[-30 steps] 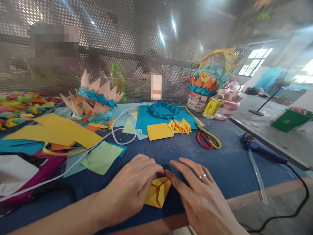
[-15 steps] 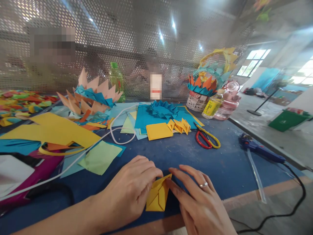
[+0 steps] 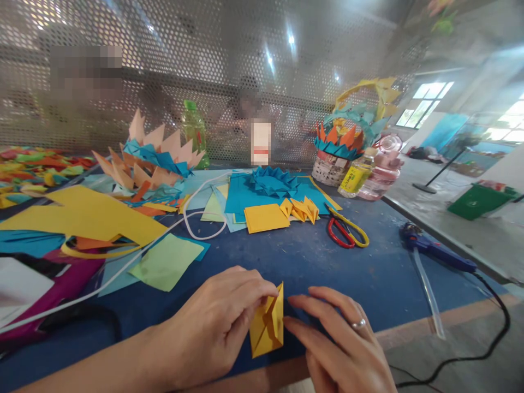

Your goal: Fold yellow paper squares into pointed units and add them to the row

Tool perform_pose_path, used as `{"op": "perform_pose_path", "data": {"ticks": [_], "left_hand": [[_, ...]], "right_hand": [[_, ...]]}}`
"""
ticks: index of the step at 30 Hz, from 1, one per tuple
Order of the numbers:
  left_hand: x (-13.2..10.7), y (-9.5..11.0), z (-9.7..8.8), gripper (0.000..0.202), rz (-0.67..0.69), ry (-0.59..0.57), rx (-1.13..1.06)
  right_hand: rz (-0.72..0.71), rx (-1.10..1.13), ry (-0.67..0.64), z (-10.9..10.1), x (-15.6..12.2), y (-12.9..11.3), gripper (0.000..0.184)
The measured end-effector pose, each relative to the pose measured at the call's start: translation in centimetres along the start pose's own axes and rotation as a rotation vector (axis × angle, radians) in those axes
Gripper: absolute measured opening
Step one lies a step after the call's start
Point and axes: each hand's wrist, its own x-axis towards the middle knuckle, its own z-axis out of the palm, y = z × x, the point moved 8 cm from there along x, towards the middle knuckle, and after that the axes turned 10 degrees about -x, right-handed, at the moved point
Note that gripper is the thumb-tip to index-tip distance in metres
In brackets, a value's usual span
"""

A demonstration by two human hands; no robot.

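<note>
A small folded piece of yellow paper (image 3: pixel 268 327) stands near the table's front edge, its creases and overlapping flaps facing me. My left hand (image 3: pixel 229 316) grips it from the left, thumb and index finger pinched at its upper part. On the other side, my right hand (image 3: pixel 339 338), with a ring on one finger, has its fingers spread apart. Its index fingertip is at the paper's right edge; whether it touches I cannot tell. Further back lie a stack of yellow paper rectangles (image 3: pixel 267 218) and several folded yellow pieces (image 3: pixel 302 209).
Scissors (image 3: pixel 347 229) and a glue gun (image 3: pixel 438 251) lie to the right. A blue folded-paper ring (image 3: pixel 274 181) sits at the back, near a decorated basket (image 3: pixel 333 164) and bottles (image 3: pixel 357 174). Left are paper sheets (image 3: pixel 94 215), a white cord (image 3: pixel 143 254) and peach paper points (image 3: pixel 151 147).
The yellow paper has turned slightly, and its flaps look different. My right hand has drawn back a little to the right, with its fingers off the paper's upper tip.
</note>
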Motion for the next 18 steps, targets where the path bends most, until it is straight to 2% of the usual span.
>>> {"op": "perform_pose_path", "data": {"ticks": [5,8,13,18], "left_hand": [[0.1,0.4,-0.3,0.029,0.063,0.046,0.040],[0.1,0.9,-0.4,0.031,0.112,0.070,0.077],[0.0,0.8,-0.2,0.038,0.123,0.031,0.012],[0.1,0.6,0.1,0.039,0.117,0.006,-0.020]], "right_hand": [[-0.035,-0.071,0.063,0.3,-0.5,-1.3,0.032],[-0.055,-0.119,0.046,0.4,0.0,-1.5,0.032],[-0.044,-0.085,0.057,0.0,0.6,-1.2,0.033],[0.016,-0.044,0.059,-0.1,1.0,-1.0,0.021]]}}
